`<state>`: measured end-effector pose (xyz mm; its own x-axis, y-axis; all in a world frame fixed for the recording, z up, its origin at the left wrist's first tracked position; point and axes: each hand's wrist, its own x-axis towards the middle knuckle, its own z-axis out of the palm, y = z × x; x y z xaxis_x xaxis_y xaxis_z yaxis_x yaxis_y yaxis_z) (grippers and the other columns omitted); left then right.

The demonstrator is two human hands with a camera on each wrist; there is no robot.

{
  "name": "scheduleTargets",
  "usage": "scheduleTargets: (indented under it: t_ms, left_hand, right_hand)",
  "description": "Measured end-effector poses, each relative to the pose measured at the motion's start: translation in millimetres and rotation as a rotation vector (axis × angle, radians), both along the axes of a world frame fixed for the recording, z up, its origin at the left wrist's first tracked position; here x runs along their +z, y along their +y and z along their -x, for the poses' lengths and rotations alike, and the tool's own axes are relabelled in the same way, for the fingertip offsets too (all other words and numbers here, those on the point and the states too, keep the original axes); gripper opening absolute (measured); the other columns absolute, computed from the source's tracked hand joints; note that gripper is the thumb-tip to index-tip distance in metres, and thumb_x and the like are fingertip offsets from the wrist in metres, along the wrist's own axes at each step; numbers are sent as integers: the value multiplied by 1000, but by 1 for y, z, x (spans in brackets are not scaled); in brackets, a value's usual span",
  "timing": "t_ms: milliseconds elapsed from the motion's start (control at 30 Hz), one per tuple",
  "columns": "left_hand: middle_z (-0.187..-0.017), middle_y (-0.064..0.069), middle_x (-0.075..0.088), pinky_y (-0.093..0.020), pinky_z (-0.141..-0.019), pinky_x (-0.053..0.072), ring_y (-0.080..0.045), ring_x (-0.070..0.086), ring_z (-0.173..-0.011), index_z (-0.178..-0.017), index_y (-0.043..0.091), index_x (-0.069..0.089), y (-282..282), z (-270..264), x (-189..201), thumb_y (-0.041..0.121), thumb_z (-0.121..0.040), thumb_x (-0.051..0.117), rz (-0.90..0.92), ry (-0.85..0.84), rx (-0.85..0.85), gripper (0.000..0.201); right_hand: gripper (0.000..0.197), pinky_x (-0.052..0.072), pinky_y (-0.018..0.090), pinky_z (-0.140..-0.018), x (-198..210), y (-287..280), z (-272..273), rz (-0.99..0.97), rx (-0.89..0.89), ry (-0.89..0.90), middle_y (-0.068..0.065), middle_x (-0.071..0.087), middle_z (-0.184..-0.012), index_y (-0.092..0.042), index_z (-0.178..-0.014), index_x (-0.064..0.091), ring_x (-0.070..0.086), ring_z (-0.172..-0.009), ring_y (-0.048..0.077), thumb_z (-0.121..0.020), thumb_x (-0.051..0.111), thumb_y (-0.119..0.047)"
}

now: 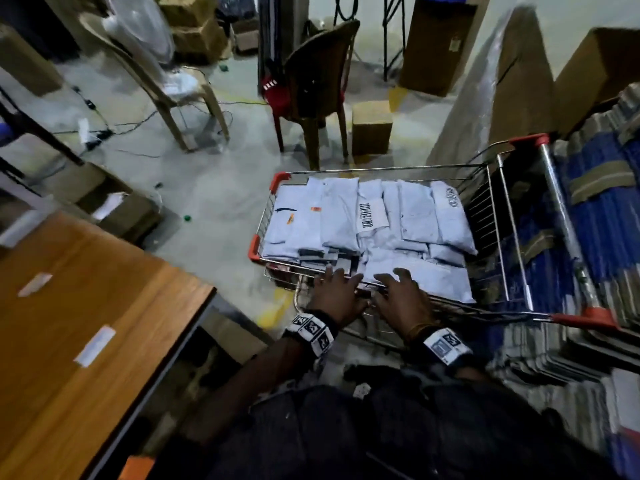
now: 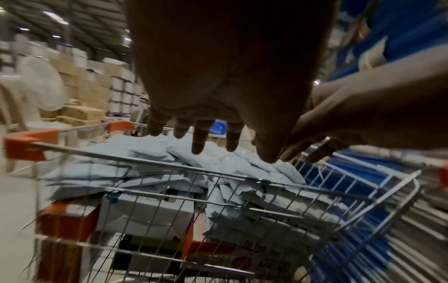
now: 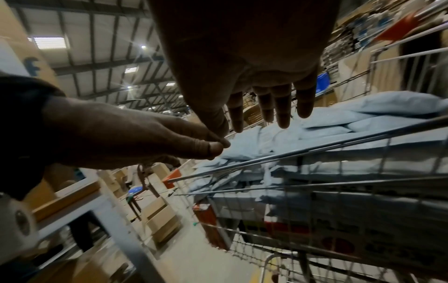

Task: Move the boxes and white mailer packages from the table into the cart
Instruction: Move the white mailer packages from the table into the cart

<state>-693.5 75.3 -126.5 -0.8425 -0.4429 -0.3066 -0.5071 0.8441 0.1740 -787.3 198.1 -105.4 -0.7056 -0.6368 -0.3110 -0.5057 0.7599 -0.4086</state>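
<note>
The left hand [image 1: 337,289] and right hand [image 1: 403,296], both empty with fingers spread, hover side by side over the cart [image 1: 381,168] rim, its white mailers [image 1: 367,220] piled toward twelve o'clock, the table [image 1: 86,306] at nine o'clock nearer the left.

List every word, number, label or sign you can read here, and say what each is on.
No text here reads with certainty.
Barcode labels on the white mailer packages in the cart: bars only, digits too small.
Dark print on the cardboard box low in the cart: blurred, unreadable.
White stickers on the wooden table: too blurred.
Blue mark like a letter "f" on a tall brown carton: partly cut off.
Square coded markers on the wristbands: patterns, no words.
</note>
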Motion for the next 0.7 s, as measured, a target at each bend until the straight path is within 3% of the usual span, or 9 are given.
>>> scheduleTargets:
  t_ms: [167, 233, 367, 467, 600, 700]
  left_hand:
    - [-139, -6, 48, -47, -103, 39, -33, 39, -131, -138, 35, 45, 3, -87, 9, 55, -87, 53, -31, 142, 184, 55]
    - [-136, -9, 49, -46, -101, 40, -33, 41, -129, -139, 32, 45, 3, -132, 10, 51, -87, 54, -64, 180, 249, 55]
    - [-131, -7, 56, -39, -101, 40, -29, 46, -125, -139, 29, 48, 7, -222, 19, 59, -83, 41, -133, 312, 395, 64]
    - [-129, -11, 58, -35, -100, 37, -28, 47, -124, -135, 19, 55, 18, -290, 29, 50, -84, 49, -186, 479, 560, 60]
    - [-130, -9, 56, -38, -99, 45, -24, 52, -121, -132, 18, 58, 34, -385, 37, 28, -89, 65, -214, 624, 868, 45]
    - [-127, -3, 60, -31, -93, 48, -19, 59, -113, -127, 22, 61, 50, -451, 44, 30, -90, 62, -170, 667, 1007, 38]
  right_hand:
    - [41, 49, 38, -94, 16, -14, -69, 105, 140, 2, 11, 51, -131, -27, -122, 62, 57, -115, 32, -83, 56, -36]
    - [44, 49, 41, -94, 22, -18, -101, 144, 198, -26, 12, 51, -130, -27, -123, 63, 57, -115, 33, -81, 52, -37]
    - [42, 46, 42, -97, 29, -24, -173, 186, 355, -50, 7, 48, -133, -29, -127, 60, 54, -120, 30, -85, 55, -37]
    - [41, 47, 40, -94, 40, -33, -233, 194, 513, -43, 5, 44, -138, -30, -131, 56, 52, -122, 27, -90, 57, -37]
    - [40, 47, 34, -87, 59, -46, -313, 237, 722, -94, 5, 41, -139, -28, -134, 54, 57, -109, 27, -94, 56, -33]
    - [36, 48, 34, -85, 68, -53, -371, 257, 845, -137, 6, 45, -132, -26, -127, 58, 60, -101, 28, -92, 58, -30]
